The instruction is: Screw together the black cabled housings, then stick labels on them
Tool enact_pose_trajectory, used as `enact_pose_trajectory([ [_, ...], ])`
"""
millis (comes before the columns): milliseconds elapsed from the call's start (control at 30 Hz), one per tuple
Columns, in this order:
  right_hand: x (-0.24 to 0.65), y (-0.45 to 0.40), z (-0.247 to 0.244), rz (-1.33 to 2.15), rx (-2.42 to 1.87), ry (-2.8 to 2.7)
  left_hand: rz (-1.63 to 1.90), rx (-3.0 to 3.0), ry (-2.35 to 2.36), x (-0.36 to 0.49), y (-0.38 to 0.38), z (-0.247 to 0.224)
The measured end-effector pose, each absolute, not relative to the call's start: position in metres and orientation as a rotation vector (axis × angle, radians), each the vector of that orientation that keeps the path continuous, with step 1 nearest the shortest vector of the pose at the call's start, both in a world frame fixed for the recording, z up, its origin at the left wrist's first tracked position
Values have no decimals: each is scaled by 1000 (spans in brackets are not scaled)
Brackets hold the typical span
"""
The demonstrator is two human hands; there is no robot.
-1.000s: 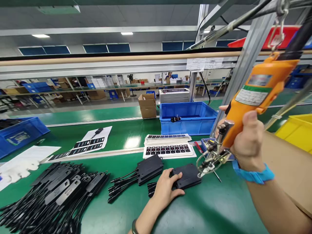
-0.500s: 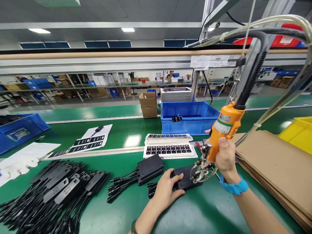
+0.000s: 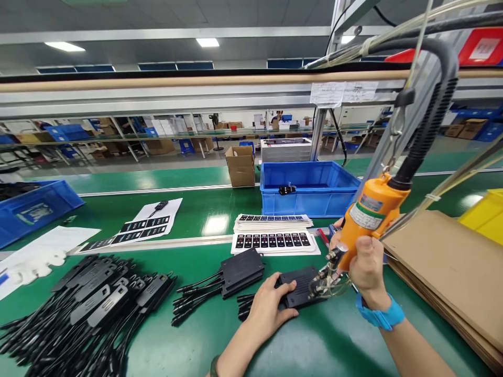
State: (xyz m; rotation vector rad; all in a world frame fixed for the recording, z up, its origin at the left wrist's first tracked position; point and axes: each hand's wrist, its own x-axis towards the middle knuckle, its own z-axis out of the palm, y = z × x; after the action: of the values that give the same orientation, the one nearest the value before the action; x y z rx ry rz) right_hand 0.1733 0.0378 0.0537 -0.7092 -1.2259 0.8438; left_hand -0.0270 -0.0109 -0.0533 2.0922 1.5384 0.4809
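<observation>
My right hand [image 3: 367, 262] is wrapped round an orange power screwdriver [image 3: 363, 217] that hangs from a cord and hose. Its metal tip, with thin clear tubes about it, is at the right end of a flat black plastic case [image 3: 301, 287]; whether it touches a screw I cannot make out. My left hand [image 3: 269, 303] grips the left end of that case, thumb at the near edge and fingers over the top. Black cables [image 3: 245, 306] come out beside my left hand. Left of it lies a stack of similar black cases [image 3: 241, 272] with cables.
A large heap of black cabled units [image 3: 106, 298] lies at the left. Label sheets [image 3: 273, 242] are behind the cases, and a blue bin [image 3: 310, 201] stands beyond them. Cardboard sheets [image 3: 444, 262] are stacked at the right, near a yellow bin [image 3: 483, 214].
The power screwdriver has shifted slightly right and down with my right hand, its tip nearer the case's right end. My left hand stays on the case.
</observation>
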Motion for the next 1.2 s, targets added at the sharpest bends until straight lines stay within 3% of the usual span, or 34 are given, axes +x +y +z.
enact_pose_trajectory([
  [200,175,27,55,842,-670,-1230,529,2102,1488,-26,-10,-55],
  [533,148,40,149,631,-607,-1190,564,2277,1300,1,-7,-67],
  [867,128,53,83,809,-687,-1241,617,2398,1216,-6,-6,-66],
  [1200,125,52,71,781,-712,-1289,662,2365,1207,-5,-5,-68],
])
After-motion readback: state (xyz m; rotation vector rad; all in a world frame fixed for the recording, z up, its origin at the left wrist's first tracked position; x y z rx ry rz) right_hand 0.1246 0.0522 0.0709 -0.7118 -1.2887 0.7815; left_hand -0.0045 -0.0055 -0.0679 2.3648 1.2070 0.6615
